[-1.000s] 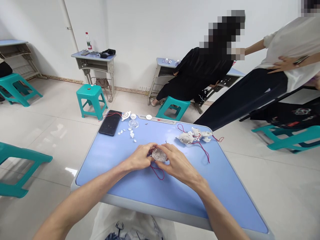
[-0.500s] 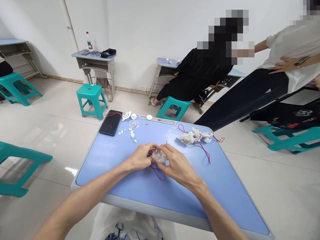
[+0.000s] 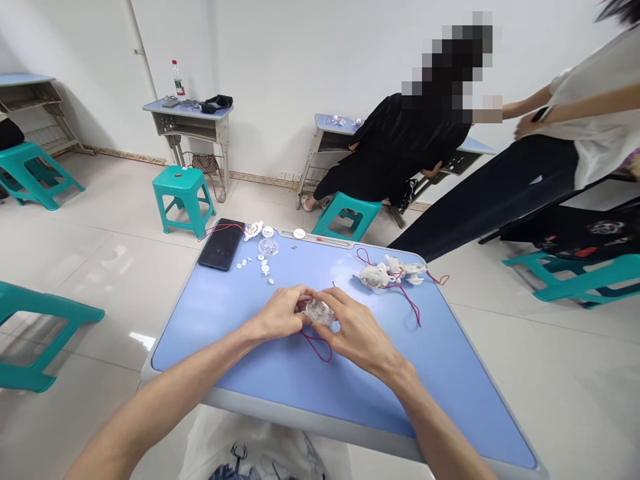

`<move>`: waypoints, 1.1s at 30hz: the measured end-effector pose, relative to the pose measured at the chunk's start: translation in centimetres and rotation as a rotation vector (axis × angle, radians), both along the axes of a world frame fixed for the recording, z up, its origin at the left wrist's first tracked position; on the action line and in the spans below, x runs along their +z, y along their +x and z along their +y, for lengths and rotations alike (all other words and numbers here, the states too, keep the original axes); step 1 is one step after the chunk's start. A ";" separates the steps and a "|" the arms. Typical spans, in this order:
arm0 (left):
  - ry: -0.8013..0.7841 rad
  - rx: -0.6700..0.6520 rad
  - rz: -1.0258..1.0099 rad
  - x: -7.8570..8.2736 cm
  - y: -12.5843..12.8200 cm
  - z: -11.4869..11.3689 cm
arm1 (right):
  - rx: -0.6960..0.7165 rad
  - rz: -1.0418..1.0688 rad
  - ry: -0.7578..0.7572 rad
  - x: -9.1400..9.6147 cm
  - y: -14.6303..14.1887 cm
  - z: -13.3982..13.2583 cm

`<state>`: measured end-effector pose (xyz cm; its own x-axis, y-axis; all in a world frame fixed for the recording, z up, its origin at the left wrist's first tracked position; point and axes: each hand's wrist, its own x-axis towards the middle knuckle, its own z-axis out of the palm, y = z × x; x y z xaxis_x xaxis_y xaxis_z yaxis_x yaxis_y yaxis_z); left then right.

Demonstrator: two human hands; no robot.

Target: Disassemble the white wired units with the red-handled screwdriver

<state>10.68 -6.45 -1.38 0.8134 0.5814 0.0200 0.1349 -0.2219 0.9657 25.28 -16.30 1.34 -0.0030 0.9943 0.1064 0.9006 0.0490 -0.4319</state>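
Observation:
Both my hands meet over the middle of the blue desktop (image 3: 300, 393). My left hand (image 3: 280, 313) and my right hand (image 3: 355, 330) grip a round clear plastic housing (image 3: 319, 311) from either side, and my fingers hide part of it. A thin red wire (image 3: 316, 348) loops down from it onto the desk. Beyond my right hand lies a tangle of white plastic parts (image 3: 385, 275) with red wire. Left of that are a clear plastic dome (image 3: 268, 247) and several small white pieces (image 3: 255, 267).
A black smartphone (image 3: 221, 245) lies at the desk's far left corner, with red wire beside it. A white plastic bag (image 3: 265, 447) sits below the near edge. A seated person (image 3: 400, 147) and a standing person (image 3: 565, 153) are beyond the far right corner, among teal stools (image 3: 183, 193).
My hands have turned the clear housing slightly between them. The standing person's arm has shifted, and the view has moved a little.

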 end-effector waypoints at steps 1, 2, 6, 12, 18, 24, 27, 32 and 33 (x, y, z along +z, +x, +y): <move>-0.003 0.004 -0.002 -0.1 0.0 0.0 | -0.004 -0.011 0.007 0.0 -0.1 0.0; -0.005 0.007 -0.003 -0.1 0.1 0.0 | -0.009 -0.026 0.015 -0.1 -0.1 0.0; -0.014 0.000 -0.008 -0.4 0.1 0.1 | 0.002 -0.074 0.028 -0.1 -0.3 -0.1; -0.033 0.001 -0.036 -0.3 0.1 0.1 | 0.027 -0.085 0.028 0.0 -0.2 -0.2; -0.014 -0.011 -0.035 -0.6 0.2 0.1 | 0.056 -0.012 0.024 0.1 0.3 -0.1; 0.053 -0.010 0.010 -0.4 0.1 0.2 | 0.043 0.064 0.076 0.2 0.5 0.0; 0.083 -0.012 0.038 -0.3 0.0 0.3 | 0.049 0.070 0.079 0.1 0.6 0.0; 0.127 -0.024 0.061 -0.3 0.0 0.2 | 0.034 0.103 0.075 0.1 0.8 -0.1; 0.125 -0.026 0.056 -0.2 0.1 0.2 | 0.034 0.111 0.069 0.1 0.9 -0.1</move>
